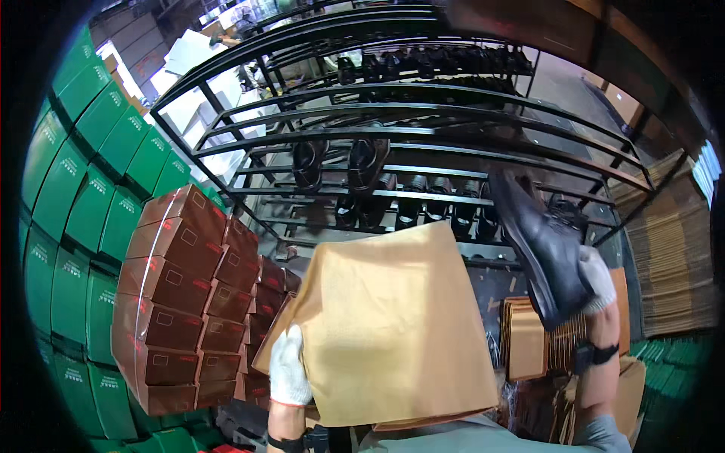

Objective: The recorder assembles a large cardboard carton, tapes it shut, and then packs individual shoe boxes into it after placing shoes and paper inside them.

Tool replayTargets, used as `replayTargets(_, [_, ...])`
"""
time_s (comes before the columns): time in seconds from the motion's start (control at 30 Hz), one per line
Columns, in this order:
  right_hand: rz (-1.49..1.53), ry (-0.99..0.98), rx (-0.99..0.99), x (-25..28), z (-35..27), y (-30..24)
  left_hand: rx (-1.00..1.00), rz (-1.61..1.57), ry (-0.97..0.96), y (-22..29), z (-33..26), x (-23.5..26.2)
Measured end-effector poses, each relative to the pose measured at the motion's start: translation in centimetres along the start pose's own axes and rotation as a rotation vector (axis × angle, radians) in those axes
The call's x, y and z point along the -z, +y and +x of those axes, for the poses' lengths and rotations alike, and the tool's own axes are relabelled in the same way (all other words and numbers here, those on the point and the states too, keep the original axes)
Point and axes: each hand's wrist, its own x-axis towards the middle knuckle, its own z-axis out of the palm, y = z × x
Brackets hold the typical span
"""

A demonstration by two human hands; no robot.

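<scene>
My left hand (290,370), in a white knit glove, is closed on the left edge of a large sheet of tan paper (400,325). The sheet spreads across in front of my body, with creases in it. A reddish-brown edge shows beneath its left side and bottom; what it belongs to is hidden. At the right, my gloved right hand (599,281) grips a black leather shoe (538,249) by its heel end, toe pointing up and away. More black shoe, with lacing, shows behind it; whether this is a second shoe in the same grip is hard to tell.
A black metal rack (408,134) ahead carries several black shoes (368,162). On the left stand strapped brown boxes (175,317) and a wall of green boxes (91,200). Flat cardboard (676,249) is stacked at the right, with tan folded pieces (526,343) below the shoe.
</scene>
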Motion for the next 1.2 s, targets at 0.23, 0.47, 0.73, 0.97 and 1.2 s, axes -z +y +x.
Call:
replayTargets(0.23, [-0.230,-0.144,0.059,-9.0,-11.0,-8.0,-0.265,0.274,-0.439,3.9,-0.5,-2.7])
replayTargets(0.47, [-1.357,0.009,1.023,-10.9,-8.8,-12.0,-0.047,0.311,-1.118,7.7,-5.8,-20.0])
replayTargets(0.73, [-0.889,-0.340,1.074,-16.4,-0.7,-4.1,-1.059,0.128,-0.491,13.6,-1.9,-14.1])
replayTargets(0.97, [-0.897,0.548,-0.019,3.0,1.1,34.7,-0.725,0.733,-0.801,10.0,5.7,-20.8])
replayTargets(1.2, [-0.966,0.304,-0.821,6.9,-9.3,61.3,-0.583,0.684,-0.441,11.7,0.5,-16.9])
